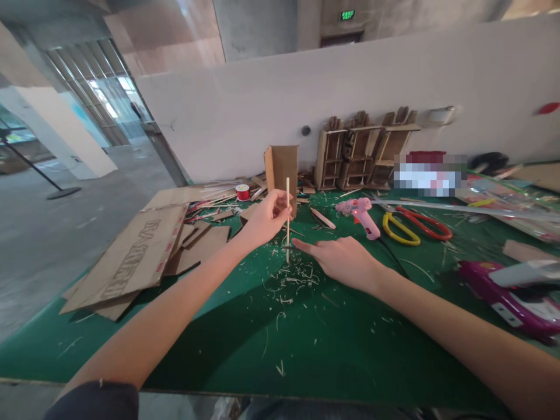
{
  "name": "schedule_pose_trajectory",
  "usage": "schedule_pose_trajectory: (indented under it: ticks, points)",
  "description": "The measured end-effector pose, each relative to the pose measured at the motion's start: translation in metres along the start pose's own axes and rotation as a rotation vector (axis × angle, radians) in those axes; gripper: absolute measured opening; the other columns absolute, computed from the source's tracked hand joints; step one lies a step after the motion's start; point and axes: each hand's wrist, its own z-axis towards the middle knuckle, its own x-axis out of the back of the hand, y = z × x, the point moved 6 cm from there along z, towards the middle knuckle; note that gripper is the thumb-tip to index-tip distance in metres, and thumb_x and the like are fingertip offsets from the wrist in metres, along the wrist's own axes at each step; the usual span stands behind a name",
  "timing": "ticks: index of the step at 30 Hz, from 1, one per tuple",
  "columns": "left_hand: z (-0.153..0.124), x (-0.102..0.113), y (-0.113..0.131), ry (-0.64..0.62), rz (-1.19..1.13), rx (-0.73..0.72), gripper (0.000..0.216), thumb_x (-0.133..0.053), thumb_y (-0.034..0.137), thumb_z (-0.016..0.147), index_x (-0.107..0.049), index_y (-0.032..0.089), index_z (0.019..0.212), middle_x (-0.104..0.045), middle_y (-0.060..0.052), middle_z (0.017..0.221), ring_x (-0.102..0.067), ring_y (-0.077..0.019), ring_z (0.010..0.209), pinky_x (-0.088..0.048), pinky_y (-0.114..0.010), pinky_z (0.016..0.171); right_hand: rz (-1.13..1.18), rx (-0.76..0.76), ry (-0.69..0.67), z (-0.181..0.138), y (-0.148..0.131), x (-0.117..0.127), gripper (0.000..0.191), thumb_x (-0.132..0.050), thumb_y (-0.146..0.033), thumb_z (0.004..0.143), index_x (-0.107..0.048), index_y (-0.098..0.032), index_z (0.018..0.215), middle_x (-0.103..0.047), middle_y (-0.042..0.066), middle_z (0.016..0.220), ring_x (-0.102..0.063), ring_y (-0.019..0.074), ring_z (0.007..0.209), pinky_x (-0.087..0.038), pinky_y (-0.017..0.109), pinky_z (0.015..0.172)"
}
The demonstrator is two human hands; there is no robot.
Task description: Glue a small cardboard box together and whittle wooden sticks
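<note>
My left hand (271, 217) pinches a thin wooden stick (287, 185) and holds it upright over the green table. The stick's lower end reaches down among pale curled wood shavings (297, 277). Lower on the same stick, a small dark blade (287, 248) lies across it. My right hand (347, 261) is closed on this blade, its index finger stretched along toward the stick; the rest of the blade's grip is hidden by the hand. Just behind the hands stands an open-sided cardboard piece (283, 163).
Flat cardboard (140, 245) is stacked at left, near a red thread spool (242, 192). On the right are a pink glue gun (365, 219), yellow-and-red-handled pliers (402, 230) and a purple device (503, 297). Small cardboard shelf models (350, 157) stand against the wall.
</note>
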Motion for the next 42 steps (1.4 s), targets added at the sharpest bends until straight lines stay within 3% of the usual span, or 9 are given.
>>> schedule_pose_trajectory:
  ticks: [3,8,12,16,22,32,37,42]
  points:
    - [0.000,0.000,0.001,-0.004,-0.004,-0.013,0.014,-0.051,0.018,0.087,-0.047,0.018,0.100,-0.054,-0.003,0.094,-0.061,-0.0093,0.070,-0.054,-0.028,0.069,0.001,-0.051,0.002,0.000,0.002,0.000,0.067,-0.035,-0.015,0.088,-0.020,-0.031,0.151,-0.067,0.003,0.077,-0.054,0.0111,0.051,-0.016,0.026,0.046]
    - [-0.001,0.001,0.003,0.014,-0.002,-0.018,0.013,-0.053,0.018,0.086,-0.048,0.019,0.098,-0.053,-0.003,0.093,-0.060,-0.0097,0.070,-0.053,-0.027,0.067,0.006,0.088,-0.078,0.000,-0.010,-0.007,0.070,-0.040,-0.010,0.082,-0.028,-0.031,0.148,-0.069,0.004,0.078,-0.053,0.0101,0.048,-0.020,0.024,0.045]
    - [-0.001,0.000,0.005,-0.001,0.002,-0.046,0.009,-0.052,0.018,0.086,-0.047,0.019,0.093,-0.053,-0.003,0.092,-0.060,-0.0093,0.069,-0.053,-0.028,0.069,-0.007,-0.028,0.020,0.000,-0.001,-0.002,0.069,-0.037,-0.014,0.086,-0.021,-0.031,0.150,-0.068,0.003,0.081,-0.054,0.0112,0.050,-0.017,0.025,0.045]
    - [0.000,0.001,0.001,0.005,0.013,-0.030,0.009,-0.052,0.019,0.086,-0.046,0.019,0.093,-0.054,-0.003,0.094,-0.060,-0.0101,0.073,-0.052,-0.027,0.068,0.025,0.025,-0.048,0.000,-0.002,-0.006,0.068,-0.037,-0.013,0.085,-0.024,-0.031,0.149,-0.066,0.002,0.075,-0.050,0.0097,0.046,-0.015,0.026,0.044]
    - [0.001,0.002,-0.003,0.005,0.007,-0.042,0.010,-0.052,0.020,0.086,-0.045,0.019,0.094,-0.053,-0.003,0.093,-0.060,-0.0103,0.073,-0.051,-0.027,0.068,0.029,0.003,-0.028,-0.001,-0.001,-0.007,0.067,-0.037,-0.014,0.086,-0.024,-0.031,0.150,-0.068,0.003,0.079,-0.050,0.0093,0.047,-0.015,0.026,0.045]
    - [-0.001,-0.001,0.000,-0.005,0.014,-0.031,0.012,-0.053,0.022,0.086,-0.046,0.019,0.095,-0.053,-0.002,0.091,-0.057,-0.0104,0.074,-0.049,-0.026,0.068,0.009,0.053,-0.078,-0.003,-0.006,-0.001,0.070,-0.039,-0.011,0.085,-0.021,-0.026,0.151,-0.068,0.002,0.074,-0.056,0.0123,0.051,-0.022,0.024,0.044]
    - [0.000,-0.002,0.003,-0.015,-0.009,-0.022,0.012,-0.054,0.024,0.086,-0.045,0.019,0.091,-0.051,0.000,0.087,-0.056,-0.0089,0.069,-0.049,-0.026,0.067,0.005,0.099,-0.095,-0.009,-0.014,-0.001,0.070,-0.041,-0.007,0.081,-0.030,-0.025,0.148,-0.070,0.005,0.078,-0.060,0.0131,0.054,-0.026,0.024,0.044]
    - [-0.002,-0.003,-0.005,-0.063,-0.071,0.025,0.015,-0.057,0.028,0.085,-0.045,0.020,0.088,-0.052,0.001,0.084,-0.060,-0.0108,0.071,-0.050,-0.027,0.069,0.108,0.059,-0.055,-0.009,-0.001,0.003,0.056,-0.036,-0.017,0.091,-0.037,-0.027,0.145,-0.072,0.005,0.082,-0.064,0.0159,0.059,-0.035,0.023,0.049]
